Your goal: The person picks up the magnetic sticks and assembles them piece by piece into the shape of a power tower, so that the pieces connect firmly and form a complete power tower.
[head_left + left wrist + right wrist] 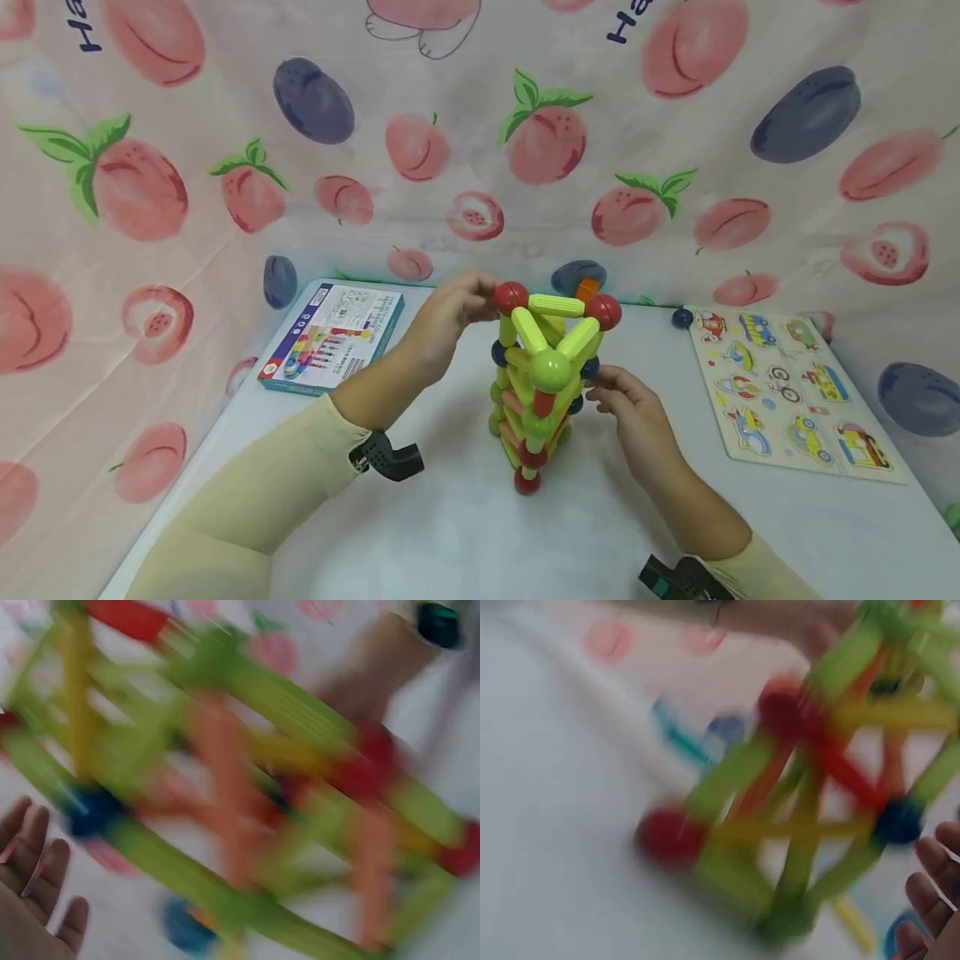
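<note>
A tall tower of magnetic rods and balls (551,371) stands on the white table, built from green, yellow, orange and red rods joined by red, green and dark blue balls. My left hand (450,321) is at its upper left, fingertips beside a red ball (512,297). In the left wrist view its fingers (34,851) are spread loosely, apart from the tower. On the other side my right hand (633,408) has loosely bent fingers close to the tower's dark blue balls. The right wrist view has those fingers (930,892) beside a dark blue ball (898,820). Both wrist views are blurred.
A flat toy box (337,333) lies at the back left of the table. At the right lies a picture puzzle board (795,396), with a dark blue ball (682,318) at its corner. An orange piece (587,289) shows behind the tower's top. Fruit-print cloth hangs behind.
</note>
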`<action>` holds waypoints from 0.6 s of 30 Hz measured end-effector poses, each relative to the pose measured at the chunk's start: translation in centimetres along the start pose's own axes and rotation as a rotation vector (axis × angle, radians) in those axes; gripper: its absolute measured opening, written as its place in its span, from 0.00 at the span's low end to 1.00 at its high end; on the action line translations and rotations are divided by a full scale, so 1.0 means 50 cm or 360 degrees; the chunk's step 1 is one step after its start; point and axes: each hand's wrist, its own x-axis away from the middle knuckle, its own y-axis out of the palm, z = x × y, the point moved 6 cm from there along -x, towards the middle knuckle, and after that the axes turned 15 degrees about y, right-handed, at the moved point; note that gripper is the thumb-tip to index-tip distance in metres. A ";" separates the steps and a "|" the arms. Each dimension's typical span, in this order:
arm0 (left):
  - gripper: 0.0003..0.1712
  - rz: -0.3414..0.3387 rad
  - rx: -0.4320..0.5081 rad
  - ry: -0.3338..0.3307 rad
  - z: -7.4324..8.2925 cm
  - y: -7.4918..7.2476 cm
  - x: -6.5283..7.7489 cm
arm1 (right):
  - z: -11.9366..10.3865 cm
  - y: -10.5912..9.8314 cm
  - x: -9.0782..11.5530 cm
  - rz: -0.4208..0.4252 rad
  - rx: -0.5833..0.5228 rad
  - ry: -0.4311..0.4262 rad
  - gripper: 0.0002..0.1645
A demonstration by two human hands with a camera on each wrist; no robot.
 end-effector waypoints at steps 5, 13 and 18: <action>0.14 -0.0201 -0.0341 -0.0237 -0.152 -0.001 0.109 | 0.085 0.004 -0.031 -0.0058 0.0652 0.0068 0.25; 0.15 -0.0590 -0.0917 -0.0002 -0.224 0.013 0.180 | 0.098 0.024 -0.028 -0.0035 0.0938 -0.0372 0.19; 0.16 -0.0628 -0.0947 0.0083 -0.233 0.025 0.158 | 0.095 0.019 -0.020 0.0029 0.0987 -0.0406 0.19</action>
